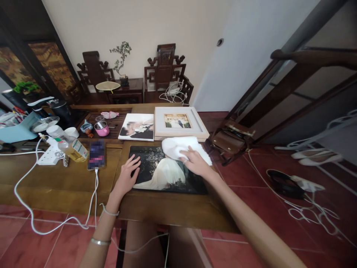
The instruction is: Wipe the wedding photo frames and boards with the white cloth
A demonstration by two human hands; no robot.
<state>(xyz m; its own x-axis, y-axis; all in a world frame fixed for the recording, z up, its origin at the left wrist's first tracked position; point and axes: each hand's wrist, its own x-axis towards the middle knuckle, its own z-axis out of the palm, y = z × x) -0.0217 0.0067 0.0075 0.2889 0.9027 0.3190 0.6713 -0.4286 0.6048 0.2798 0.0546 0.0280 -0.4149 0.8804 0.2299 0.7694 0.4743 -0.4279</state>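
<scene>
A dark photo panel (147, 156) showing a white wedding dress lies flat on the wooden table near its front edge. My left hand (128, 174) rests on the panel's left edge, its fingers stretched out and holding nothing. On the panel's upper right, my right hand (196, 163) presses and grips a white cloth (174, 146), which hides that corner. Behind the panel lie a smaller photo print (139, 130) and a white picture frame (161, 121) with a couple's photo in it.
Left of the panel are a phone (96, 154) on a white cable, an oil bottle (74, 149), a power strip (49, 154), and a pink cup (102, 129). A brown bag (232, 139) sits by the table's right edge. Cables (315, 212) lie on the red floor.
</scene>
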